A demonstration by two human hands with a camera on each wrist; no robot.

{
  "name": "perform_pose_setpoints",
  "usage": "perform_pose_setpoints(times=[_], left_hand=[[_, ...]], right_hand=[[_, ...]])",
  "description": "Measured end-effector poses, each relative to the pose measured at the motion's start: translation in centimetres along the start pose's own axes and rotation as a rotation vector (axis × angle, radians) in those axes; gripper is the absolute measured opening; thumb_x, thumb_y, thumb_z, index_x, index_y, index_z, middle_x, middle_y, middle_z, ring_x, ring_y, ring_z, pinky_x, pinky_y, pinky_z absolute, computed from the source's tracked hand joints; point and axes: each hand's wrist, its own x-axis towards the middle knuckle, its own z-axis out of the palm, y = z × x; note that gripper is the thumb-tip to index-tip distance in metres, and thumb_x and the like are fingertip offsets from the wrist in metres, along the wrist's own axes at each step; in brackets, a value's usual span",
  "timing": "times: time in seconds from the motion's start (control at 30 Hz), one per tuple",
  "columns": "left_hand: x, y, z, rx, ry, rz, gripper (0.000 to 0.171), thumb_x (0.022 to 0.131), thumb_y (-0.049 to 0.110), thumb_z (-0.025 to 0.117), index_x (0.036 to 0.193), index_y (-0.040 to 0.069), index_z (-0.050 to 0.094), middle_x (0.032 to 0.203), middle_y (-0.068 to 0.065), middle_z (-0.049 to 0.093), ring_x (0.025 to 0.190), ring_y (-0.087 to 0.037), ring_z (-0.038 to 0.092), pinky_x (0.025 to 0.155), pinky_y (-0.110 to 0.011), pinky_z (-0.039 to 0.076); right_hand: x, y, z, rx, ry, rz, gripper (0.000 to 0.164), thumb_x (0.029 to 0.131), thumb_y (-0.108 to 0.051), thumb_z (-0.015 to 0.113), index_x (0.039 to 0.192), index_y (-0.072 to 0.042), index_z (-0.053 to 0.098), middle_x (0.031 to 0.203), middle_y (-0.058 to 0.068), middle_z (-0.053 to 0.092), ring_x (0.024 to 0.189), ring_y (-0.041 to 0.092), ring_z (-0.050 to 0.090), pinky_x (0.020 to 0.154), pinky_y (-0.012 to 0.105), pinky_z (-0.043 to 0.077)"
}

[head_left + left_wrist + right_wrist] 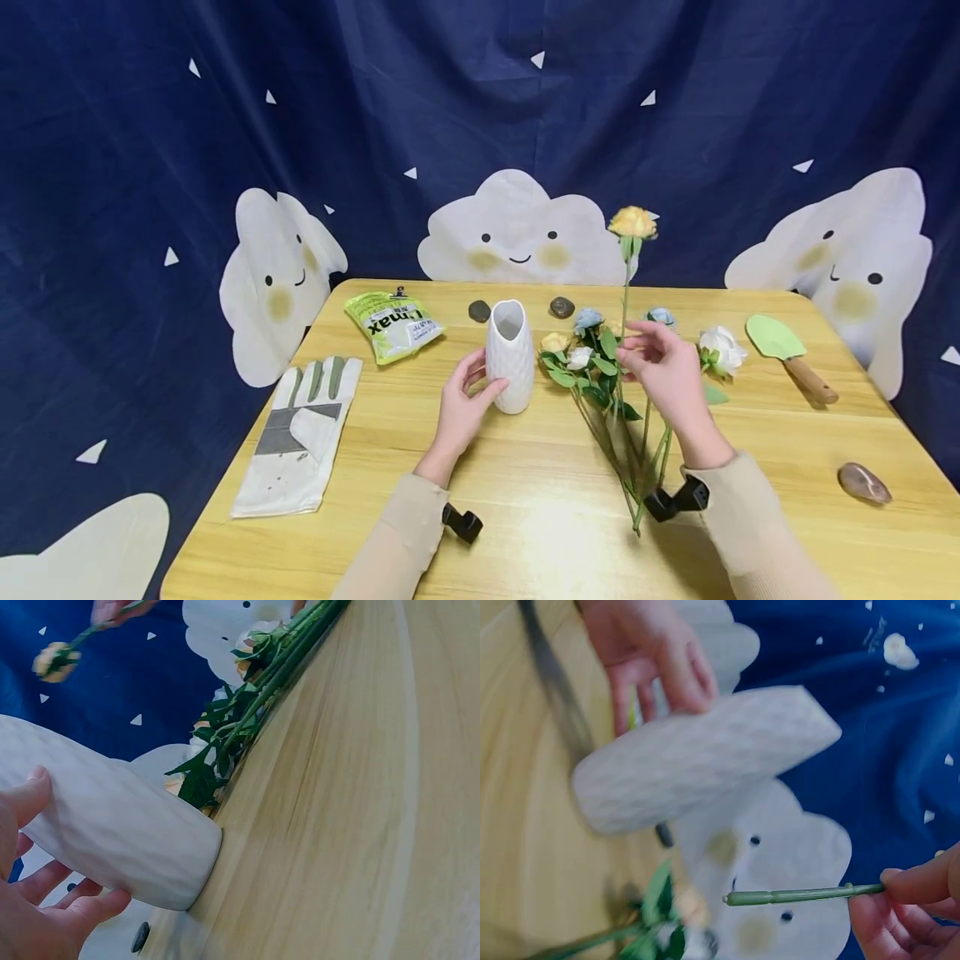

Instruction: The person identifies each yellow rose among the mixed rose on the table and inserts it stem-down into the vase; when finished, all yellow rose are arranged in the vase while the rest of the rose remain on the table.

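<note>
A white textured vase (513,371) with a slanted mouth stands upright on the table. My left hand (463,404) holds it from the left side, thumb across the front and fingers around the back. To its right, my right hand (670,379) pinches the stem of a yellow artificial flower (633,223), bloom up and raised over the table. In the right wrist view the cut end of that stem (802,895) sticks out past the fingertips, apart from the vase. Beneath the right hand lie several more artificial flowers (597,367), yellow, blue and white, with green leaves and long stems.
At the left are a work glove (288,483) and a clipped green-and-white bag (393,325). Dark stones (562,307) lie behind the vase. Rightward are a white flower (722,350), a green trowel (776,337) with a wooden handle, and a brown stone (864,483).
</note>
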Motion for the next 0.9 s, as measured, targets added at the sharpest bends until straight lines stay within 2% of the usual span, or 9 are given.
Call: perform_pose_setpoints(times=[0.17, 0.33, 0.47, 0.63, 0.73, 0.9], left_hand=[[0.1, -0.1, -0.2, 0.000, 0.000, 0.002, 0.054, 0.081, 0.005, 0.072, 0.129, 0.000, 0.049, 0.127, -0.020, 0.053, 0.113, -0.036, 0.050, 0.091, -0.047, 0.046], [0.3, -0.1, -0.4, -0.003, -0.014, 0.007, 0.054, 0.081, 0.006, 0.072, 0.129, 0.000, 0.049, 0.126, -0.019, 0.053, 0.113, -0.036, 0.051, 0.092, -0.047, 0.046], [0.4, -0.1, -0.6, -0.003, -0.034, 0.017, 0.052, 0.081, 0.005, 0.071, 0.128, -0.001, 0.049, 0.126, -0.021, 0.053, 0.112, -0.037, 0.051, 0.092, -0.048, 0.045], [0.4, -0.1, -0.6, -0.015, -0.044, 0.021, 0.051, 0.081, 0.004, 0.071, 0.127, -0.002, 0.050, 0.125, -0.021, 0.054, 0.112, -0.038, 0.051, 0.092, -0.049, 0.045], [0.4, -0.2, -0.4, -0.022, -0.043, 0.031, 0.051, 0.081, 0.002, 0.071, 0.127, -0.003, 0.049, 0.124, -0.022, 0.054, 0.111, -0.038, 0.051, 0.093, -0.050, 0.043], [0.5, -0.2, -0.3, -0.021, -0.029, 0.045, 0.051, 0.080, -0.001, 0.070, 0.126, -0.005, 0.050, 0.123, -0.024, 0.054, 0.110, -0.040, 0.051, 0.094, -0.053, 0.042]], right_hand=[[2.2, -3.7, 2.0, 0.094, 0.032, -0.136, 0.041, 0.081, 0.006, 0.066, 0.120, 0.002, 0.055, 0.092, 0.018, 0.060, 0.070, 0.012, 0.060, 0.057, 0.030, 0.056], [4.4, -7.7, 4.6, 0.243, 0.103, -0.287, 0.037, 0.079, 0.011, 0.066, 0.114, 0.004, 0.056, 0.083, 0.013, 0.060, 0.065, 0.012, 0.059, 0.054, 0.031, 0.056], [5.8, -9.4, 6.9, 0.317, 0.131, -0.386, 0.036, 0.078, 0.015, 0.065, 0.111, 0.007, 0.054, 0.079, 0.009, 0.059, 0.062, 0.013, 0.058, 0.052, 0.031, 0.056], [6.6, -8.8, 9.4, 0.295, 0.085, -0.426, 0.036, 0.079, 0.014, 0.064, 0.112, 0.008, 0.052, 0.082, 0.017, 0.058, 0.066, 0.023, 0.058, 0.052, 0.030, 0.055], [6.4, -7.5, 10.2, 0.211, 0.056, -0.421, 0.035, 0.079, 0.012, 0.065, 0.112, 0.007, 0.054, 0.083, 0.021, 0.059, 0.068, 0.028, 0.057, 0.054, 0.028, 0.054], [5.9, -5.6, 10.5, 0.053, 0.004, -0.368, 0.032, 0.080, 0.006, 0.068, 0.110, 0.002, 0.058, 0.082, 0.016, 0.062, 0.074, 0.025, 0.059, 0.062, 0.027, 0.050]])
